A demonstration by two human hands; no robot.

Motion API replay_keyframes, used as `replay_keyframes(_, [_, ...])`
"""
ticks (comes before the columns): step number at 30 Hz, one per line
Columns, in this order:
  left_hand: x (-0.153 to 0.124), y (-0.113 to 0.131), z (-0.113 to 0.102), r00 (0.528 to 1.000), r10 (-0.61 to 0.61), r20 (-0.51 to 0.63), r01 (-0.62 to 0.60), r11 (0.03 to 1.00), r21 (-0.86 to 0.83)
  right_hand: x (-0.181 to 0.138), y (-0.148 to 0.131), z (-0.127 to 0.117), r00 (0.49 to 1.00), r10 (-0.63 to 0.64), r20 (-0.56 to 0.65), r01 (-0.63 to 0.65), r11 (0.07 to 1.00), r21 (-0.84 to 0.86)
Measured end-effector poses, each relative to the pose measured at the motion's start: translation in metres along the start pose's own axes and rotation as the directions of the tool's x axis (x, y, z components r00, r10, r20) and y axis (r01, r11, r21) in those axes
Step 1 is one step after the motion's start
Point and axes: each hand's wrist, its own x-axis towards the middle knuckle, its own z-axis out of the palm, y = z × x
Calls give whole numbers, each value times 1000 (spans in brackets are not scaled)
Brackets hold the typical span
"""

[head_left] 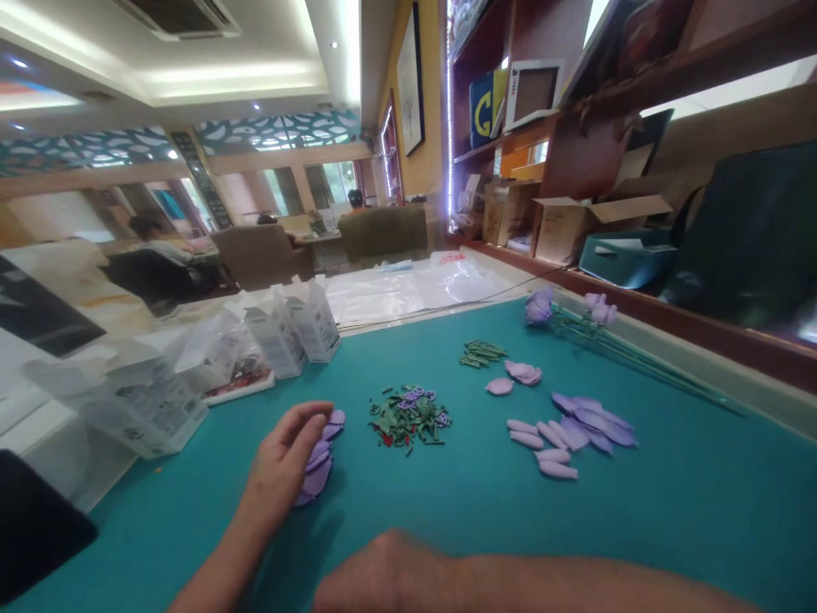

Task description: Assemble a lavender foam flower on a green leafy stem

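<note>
My left hand [285,455] is at the left of the mat, beside and partly over a row of purple flower petals [317,477]. Its thumb and forefinger are loosely bent with a gap between them, and nothing shows in their grasp. At the bottom edge, my right hand [386,572] reaches in from the right; its fingers are hidden. A pile of green leaf-like bits with purple rings and red scraps [408,419] lies right of the left hand. Farther right are pale pink bud-shaped pieces [542,447], larger purple petals [593,421] and round pink petals [522,372].
Short green stems [483,353] lie toward the back of the green mat [447,511]. Long-stemmed purple flowers [539,308] rest at the back right. White boxes [312,319] line the left side. Plastic sheeting [414,285] covers the far end; shelves [536,128] rise at right.
</note>
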Motion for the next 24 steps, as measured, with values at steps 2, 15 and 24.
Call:
replay_keyframes(2, [-2, 0, 8, 995, -97, 40, 102, 980, -173, -11, -6, -18, 987, 51, -153, -59, 997, -45])
replay_keyframes(15, [-24, -10, 20, 920, 128, 370, -191, 972, 138, -95, 129, -156, 437, 661, -609, -879, 459, -133])
replay_keyframes(24, [-23, -9, 21, 910, 88, 406, -172, 969, 177, -105, 168, -155, 338, 806, -486, -940, 270, -206])
